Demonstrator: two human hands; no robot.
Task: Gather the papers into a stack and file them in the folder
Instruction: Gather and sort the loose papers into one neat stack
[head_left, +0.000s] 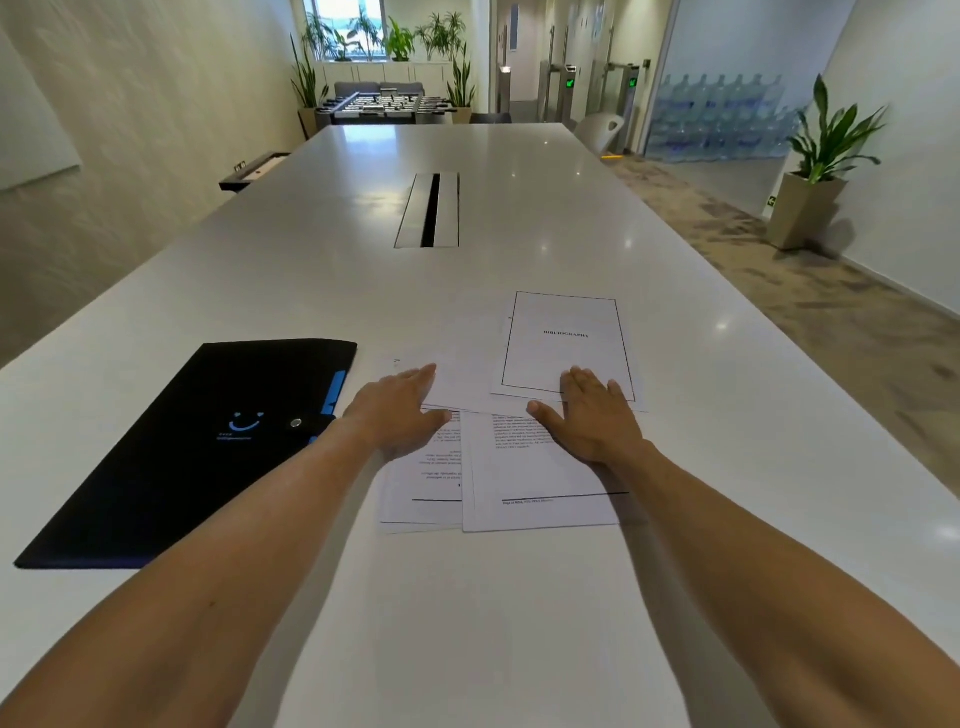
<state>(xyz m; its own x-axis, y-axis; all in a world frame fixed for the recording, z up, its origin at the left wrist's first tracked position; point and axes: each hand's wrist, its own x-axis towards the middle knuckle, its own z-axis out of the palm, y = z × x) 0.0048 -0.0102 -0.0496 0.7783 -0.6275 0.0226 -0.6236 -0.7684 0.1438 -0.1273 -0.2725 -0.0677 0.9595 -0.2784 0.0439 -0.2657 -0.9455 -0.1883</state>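
- Left hand (402, 410) and right hand (592, 415), both spread flat, press the scattered papers (535, 467), likely to slide them together.
- Folder (197, 441) lies closed toward the bench's (519, 623) left edge, awaiting the stack.

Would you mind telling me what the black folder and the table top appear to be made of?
The black folder looks like matte plastic, possibly polypropylene: flat, stiff-edged, with a metal-looking snap button and a blue tab. The table top seems a glossy white laminate or solid surface, since it mirrors the ceiling lights and the window; which one cannot be told.
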